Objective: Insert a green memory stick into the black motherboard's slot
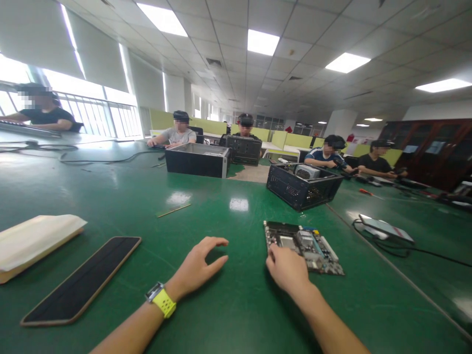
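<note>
A motherboard (320,250) lies flat on the green table, right of the middle. My right hand (289,268) is at its left edge, with the fingers curled down onto the board; the fingertips are partly hidden behind the hand. To the left, my left hand (201,264) hovers low over the tabletop with thumb and fingers apart, and nothing is between them. A yellow-strapped watch (162,300) is on my left wrist. A dark phone (84,280) with a tan rim rests left of that arm.
Beyond the motherboard stands an open black computer case (302,184). Another case (197,160) lies farther left. A thin stick (174,211), a pale wrapped packet (35,241), a cabled device (385,228) and a red-handled screwdriver (366,192) are around. Several people sit at the far side.
</note>
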`<state>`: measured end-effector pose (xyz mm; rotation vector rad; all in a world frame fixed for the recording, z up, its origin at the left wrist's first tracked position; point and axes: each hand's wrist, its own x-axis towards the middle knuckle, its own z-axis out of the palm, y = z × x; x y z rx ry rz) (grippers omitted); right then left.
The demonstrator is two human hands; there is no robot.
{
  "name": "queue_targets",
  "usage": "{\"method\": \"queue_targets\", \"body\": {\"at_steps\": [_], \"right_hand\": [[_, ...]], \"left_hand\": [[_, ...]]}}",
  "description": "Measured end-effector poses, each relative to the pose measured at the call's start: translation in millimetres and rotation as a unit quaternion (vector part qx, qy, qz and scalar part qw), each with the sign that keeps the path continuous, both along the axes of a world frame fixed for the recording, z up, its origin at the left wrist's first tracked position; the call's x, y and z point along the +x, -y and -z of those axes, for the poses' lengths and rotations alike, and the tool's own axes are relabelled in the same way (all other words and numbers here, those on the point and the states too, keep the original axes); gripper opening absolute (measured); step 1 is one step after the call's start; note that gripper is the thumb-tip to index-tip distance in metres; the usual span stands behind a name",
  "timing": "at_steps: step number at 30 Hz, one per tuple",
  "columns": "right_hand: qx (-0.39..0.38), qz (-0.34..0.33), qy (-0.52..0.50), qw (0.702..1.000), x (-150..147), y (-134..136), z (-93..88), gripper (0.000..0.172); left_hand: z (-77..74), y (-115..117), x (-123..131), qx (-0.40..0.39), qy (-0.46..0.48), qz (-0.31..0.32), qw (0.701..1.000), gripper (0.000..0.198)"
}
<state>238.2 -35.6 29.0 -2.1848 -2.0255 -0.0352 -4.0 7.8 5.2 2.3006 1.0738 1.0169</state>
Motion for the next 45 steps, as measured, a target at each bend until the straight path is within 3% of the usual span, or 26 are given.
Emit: {"method": "queue_targets", "body": {"at_steps": [3,7,10,12,14,17,19,22,26,38,45], "right_hand": [[0.0,0.052,-0.001,0.999,26.5,-16.9,0.7,0.024],[0.009,0.029,-0.012,0.999,18.1,-5.6,0.9,0.023],[-0.039,-0.086,-0.129,0.987,-7.7,14.6,-1.3,0.026],[-0.099,-0.186,-0.252,0.945,-21.8,24.1,-3.8,0.032],[-0.08,-0.216,-0.331,0.915,-26.4,24.6,-6.0,0.033],[0.07,-0.156,-0.309,0.935,-13.2,8.2,-4.7,0.027],[0.118,-0.128,-0.26,0.95,2.7,-7.7,1.4,0.028],[0.087,-0.117,-0.231,0.962,20.8,-25.2,15.1,0.03],[0.059,-0.098,-0.252,0.961,22.7,-27.4,27.4,0.021],[0.1,-0.106,-0.298,0.943,18.1,-24.9,34.6,0.02],[0.118,-0.107,-0.316,0.935,18.6,-24.1,35.6,0.021]], "left_hand": [[0.4,0.4,-0.8,-0.001,-0.004,0.003,1.0,0.029],[0.3,0.0,0.3,0.008,-0.009,0.002,1.0,0.028],[-1.7,1.0,2.4,0.021,-0.026,0.032,0.999,0.023],[-3.6,2.5,3.3,0.022,-0.046,0.057,0.997,0.021],[-5.0,4.0,3.3,0.015,-0.066,0.068,0.995,0.023],[-5.5,4.6,2.0,-0.001,-0.088,0.075,0.993,0.024],[-5.2,4.0,1.3,-0.013,-0.098,0.079,0.992,0.026],[-6.1,3.2,1.3,-0.028,-0.107,0.083,0.99,0.028],[-11.2,5.0,1.9,-0.034,-0.117,0.09,0.988,0.027],[-13.4,8.4,2.5,-0.039,-0.092,0.104,0.99,0.069],[-10.7,6.4,1.7,-0.05,-0.087,0.106,0.989,0.062]]}}
